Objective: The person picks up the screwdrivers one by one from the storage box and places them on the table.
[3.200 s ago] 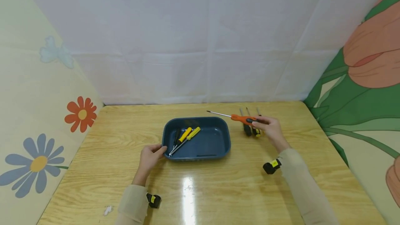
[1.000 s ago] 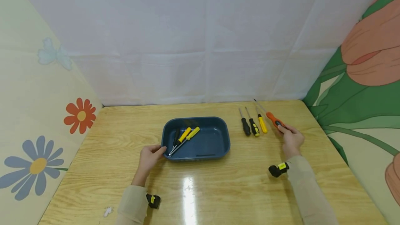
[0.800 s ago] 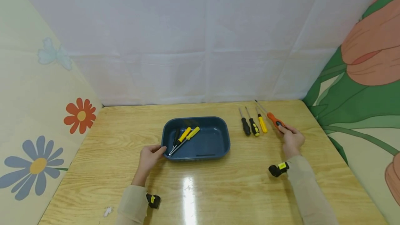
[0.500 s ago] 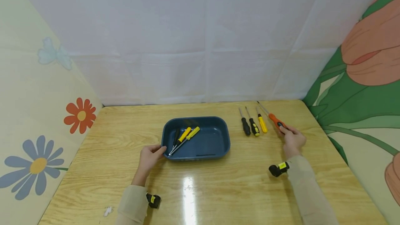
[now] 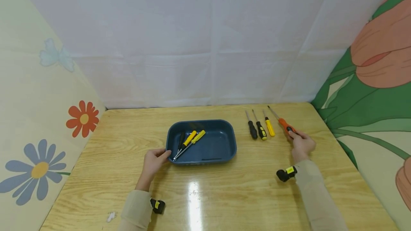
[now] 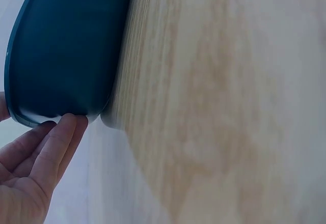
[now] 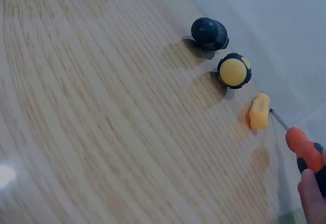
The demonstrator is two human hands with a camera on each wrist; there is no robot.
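Observation:
My right hand (image 5: 302, 144) grips the black end of an orange-and-black screwdriver (image 5: 284, 123), its shaft pointing to the back of the table. To its left lie a yellow screwdriver (image 5: 270, 128), a black-and-yellow one (image 5: 261, 131) and a black one (image 5: 252, 130), side by side. In the right wrist view, their handle ends face the camera. At the near left corner of a dark blue tray (image 5: 221, 160), my left hand (image 5: 155, 159) pinches the rim, thumb on top; in the left wrist view its fingers (image 6: 56, 150) press the outer wall. Several yellow and black-handled screwdrivers (image 5: 189, 139) lie inside the tray's left half.
The wooden table (image 5: 237, 195) ends at a white cloth backdrop (image 5: 192, 63). Flower-printed panels (image 5: 35, 167) stand left and right. A small white patch (image 5: 111, 216) marks the table's near left. Each wrist wears a black camera (image 5: 158, 206).
My right hand has carried the orange-and-black screwdriver from near the tray to the right end of the row. Over the last second it shifts slightly rightward and nearer. My left hand stays still.

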